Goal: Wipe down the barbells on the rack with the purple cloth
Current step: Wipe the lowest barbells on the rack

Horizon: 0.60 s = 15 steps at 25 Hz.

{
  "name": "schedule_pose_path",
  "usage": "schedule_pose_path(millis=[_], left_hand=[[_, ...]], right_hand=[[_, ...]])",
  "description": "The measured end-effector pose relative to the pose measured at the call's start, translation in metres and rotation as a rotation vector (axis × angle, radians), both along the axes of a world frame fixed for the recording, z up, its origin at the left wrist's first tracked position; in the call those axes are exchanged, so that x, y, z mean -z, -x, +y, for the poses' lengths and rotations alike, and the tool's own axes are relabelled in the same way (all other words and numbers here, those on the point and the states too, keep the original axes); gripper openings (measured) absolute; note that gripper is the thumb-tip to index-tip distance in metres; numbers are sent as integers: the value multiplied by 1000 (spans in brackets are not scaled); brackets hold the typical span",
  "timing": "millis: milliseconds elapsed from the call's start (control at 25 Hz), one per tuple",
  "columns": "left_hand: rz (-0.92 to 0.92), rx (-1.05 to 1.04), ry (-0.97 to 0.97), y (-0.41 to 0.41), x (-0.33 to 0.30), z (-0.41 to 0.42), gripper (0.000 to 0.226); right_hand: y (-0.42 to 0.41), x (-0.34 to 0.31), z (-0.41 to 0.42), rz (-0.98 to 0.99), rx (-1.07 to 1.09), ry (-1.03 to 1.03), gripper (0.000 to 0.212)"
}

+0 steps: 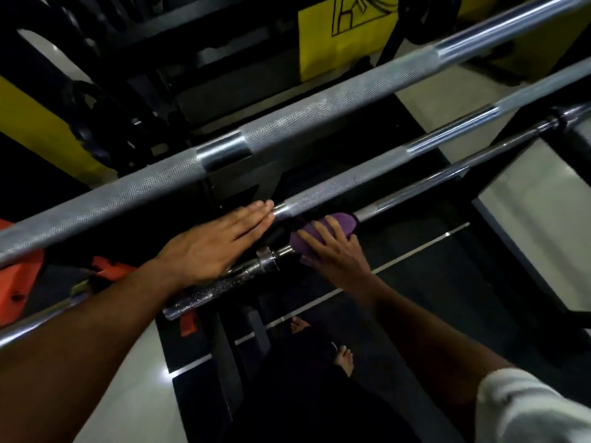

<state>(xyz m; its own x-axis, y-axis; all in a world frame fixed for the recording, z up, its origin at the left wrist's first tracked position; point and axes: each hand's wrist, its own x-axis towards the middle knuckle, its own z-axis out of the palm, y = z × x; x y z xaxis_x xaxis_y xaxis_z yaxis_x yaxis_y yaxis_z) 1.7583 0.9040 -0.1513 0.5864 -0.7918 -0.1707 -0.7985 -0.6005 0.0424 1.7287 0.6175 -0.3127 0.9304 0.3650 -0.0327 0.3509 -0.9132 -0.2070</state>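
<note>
Three steel barbells lie slanted across the rack, rising to the right. The top barbell (287, 123) is nearest my head. Below it runs the middle barbell (351, 180), and my left hand (211, 244) rests flat on it with straight fingers. The lowest barbell (447, 174) passes under the purple cloth (323, 231), which is wrapped around its shaft just right of the collar (268, 260). My right hand (335, 251) grips the cloth around that bar.
The black rack frame (511, 251) stands below and to the right. Orange equipment (19, 276) sits at the left, a yellow panel (339, 36) at the back. My bare feet (343, 359) stand on the dark floor beneath the bars.
</note>
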Motion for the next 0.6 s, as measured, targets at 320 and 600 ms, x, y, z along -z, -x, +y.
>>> schedule_pose_path(millis=[320, 600], left_hand=[[12, 15, -1, 0, -4, 3, 83], [9, 43, 44, -2, -5, 0, 67]], right_hand=[[-28, -18, -28, 32, 370, -91, 48], [-3, -9, 13, 59, 9, -24, 63]])
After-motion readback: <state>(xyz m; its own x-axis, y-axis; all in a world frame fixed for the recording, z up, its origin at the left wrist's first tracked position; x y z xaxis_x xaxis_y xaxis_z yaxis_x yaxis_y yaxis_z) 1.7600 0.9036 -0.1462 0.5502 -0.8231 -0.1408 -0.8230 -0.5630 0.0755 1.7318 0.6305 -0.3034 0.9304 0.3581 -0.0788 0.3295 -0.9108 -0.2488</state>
